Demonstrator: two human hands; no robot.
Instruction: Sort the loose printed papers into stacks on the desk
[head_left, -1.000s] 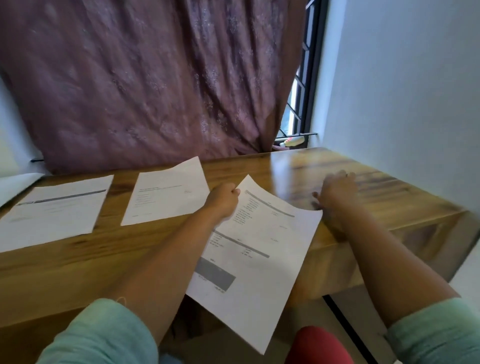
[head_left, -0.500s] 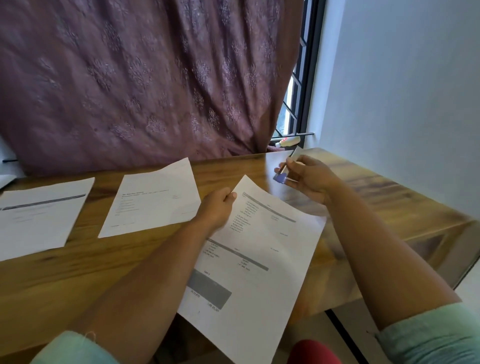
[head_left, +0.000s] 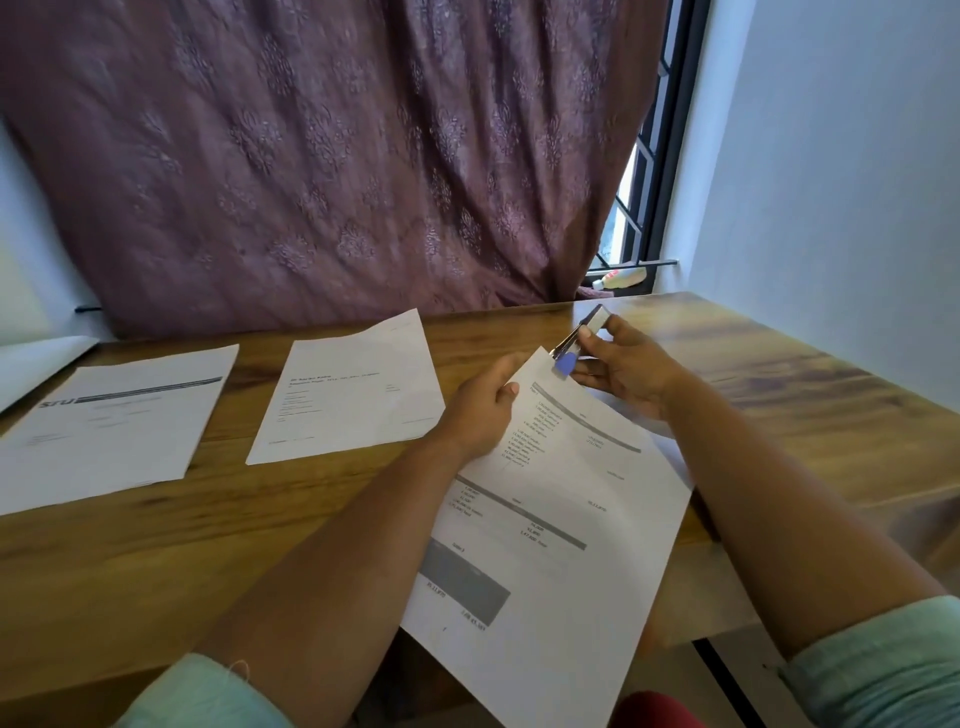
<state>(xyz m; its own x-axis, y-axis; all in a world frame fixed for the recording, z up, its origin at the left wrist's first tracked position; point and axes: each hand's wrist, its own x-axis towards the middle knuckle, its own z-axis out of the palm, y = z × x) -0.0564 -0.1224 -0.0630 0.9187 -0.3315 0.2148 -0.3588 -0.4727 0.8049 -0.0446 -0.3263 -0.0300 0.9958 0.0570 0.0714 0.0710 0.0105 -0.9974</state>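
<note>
The printed sheet (head_left: 561, 519) in hand now has a small stapler (head_left: 574, 343) at its far corner. A second ago the right hand (head_left: 621, 371) was feeling about on the bare desk (head_left: 779, 374) off to the right; half a second ago it had lifted the stapler; now the stapler's blue nose sits right over the paper's top corner. I'd judge these pages are about to be fastened before joining a pile.

The sheet's long axis runs from that corner down toward the person's lap, tilted to the right, its near half hanging off the desk edge. The left hand (head_left: 483, 410) pinches its upper left edge, thumb on top. The right hand's fingers are curled round the stapler.

Left of the left hand two sorted piles lie flat, the nearer pile (head_left: 348, 389) just beside it, the farther pile (head_left: 114, 421) well apart.
</note>
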